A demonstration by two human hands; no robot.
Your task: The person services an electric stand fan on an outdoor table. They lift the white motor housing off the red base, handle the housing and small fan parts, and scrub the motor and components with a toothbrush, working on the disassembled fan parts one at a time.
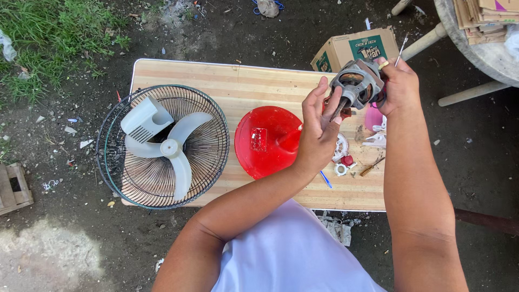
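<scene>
upper right of frame: right hand (pixel 399 86) has a closed grip on the fan motor (pixel 358 82); its shaft slants down-left into the left hand (pixel 320 127), fingers pinching it.

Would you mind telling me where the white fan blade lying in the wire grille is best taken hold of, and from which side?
I would take the fan blade by its round central hub, coming straight down from above. It lies flat in the wire grille with the hub raised and uncovered, whereas the three blades are broad, thin and curved, so probably slippery. The grille's rim also blocks a sideways approach.
</scene>
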